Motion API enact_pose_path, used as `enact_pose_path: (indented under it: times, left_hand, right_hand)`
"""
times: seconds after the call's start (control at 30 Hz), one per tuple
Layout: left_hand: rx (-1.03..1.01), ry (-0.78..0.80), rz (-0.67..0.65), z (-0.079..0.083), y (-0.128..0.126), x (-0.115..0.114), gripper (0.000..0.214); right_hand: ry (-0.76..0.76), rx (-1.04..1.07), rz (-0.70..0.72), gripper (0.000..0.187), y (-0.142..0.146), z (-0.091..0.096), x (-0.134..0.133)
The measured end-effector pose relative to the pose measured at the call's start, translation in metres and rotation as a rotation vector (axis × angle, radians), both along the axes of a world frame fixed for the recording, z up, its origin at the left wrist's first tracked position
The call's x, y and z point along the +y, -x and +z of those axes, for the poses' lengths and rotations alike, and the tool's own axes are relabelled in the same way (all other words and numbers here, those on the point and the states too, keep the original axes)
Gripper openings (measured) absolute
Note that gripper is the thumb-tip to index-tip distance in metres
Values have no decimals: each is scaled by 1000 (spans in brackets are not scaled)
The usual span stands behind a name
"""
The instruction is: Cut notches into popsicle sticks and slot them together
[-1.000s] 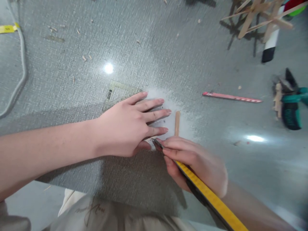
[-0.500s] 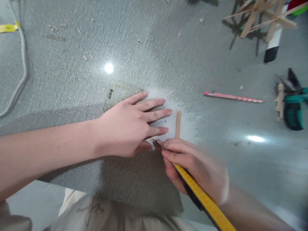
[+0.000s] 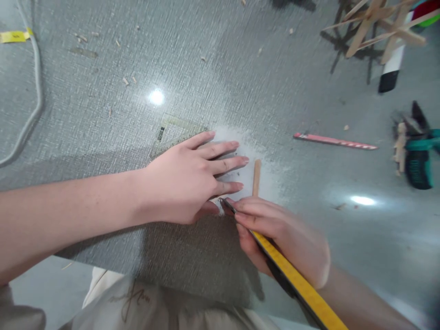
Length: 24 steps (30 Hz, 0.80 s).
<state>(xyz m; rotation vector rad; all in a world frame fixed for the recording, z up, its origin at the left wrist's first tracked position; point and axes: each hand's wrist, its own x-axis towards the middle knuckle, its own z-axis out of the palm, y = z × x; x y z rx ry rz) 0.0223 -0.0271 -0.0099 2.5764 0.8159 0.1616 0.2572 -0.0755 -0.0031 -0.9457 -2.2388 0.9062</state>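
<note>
My left hand (image 3: pixel 192 176) lies flat with its fingers spread over a whitish patch (image 3: pixel 247 183). Under its far side shows a clear, printed plastic piece (image 3: pixel 180 127) with a greenish edge; the rest is covered. My right hand (image 3: pixel 271 229) is closed around a long yellow-and-black tool (image 3: pixel 295 275) with a narrow dark metal tip. That tip is beside my left thumb, and the tool's other end runs out of view at the bottom. A wooden craft stick (image 3: pixel 256 176) extends from beneath my right fingers; its lower end is hidden.
To the right lie a red strip with white marks (image 3: pixel 335 141) and teal-handled pliers (image 3: pixel 419 156) near wood scraps. A craft-stick structure (image 3: pixel 378 23) stands above a white, black-ended object (image 3: pixel 390 78). At left runs a grey cable (image 3: pixel 36 87) with a yellow tag. Wood chips are scattered about.
The whole view has shifted slightly, moving the things a little to the right. Both hands keep the same pose, and the metal tip stays by my left thumb.
</note>
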Motion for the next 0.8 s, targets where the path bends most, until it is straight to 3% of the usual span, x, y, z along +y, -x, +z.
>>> enact_pose_path:
  times: [0.1,0.23,0.6,0.8]
  left_hand:
    - [-4,0,4,-1,0,0,48]
    - [-21,-2,22,-2,-1,-1,47]
    - [-6,-28,7,-3,-1,-1,48]
    - [-31,-26,13,-4,-1,-2,50]
  right_hand:
    - [-56,-79,-1,27,4,9,-3]
    - [59,-163,21,21,5,16,-6]
    - [-65,-132,27,29,4,10,-2]
    - [-11,-75,9,30,2,10,-3]
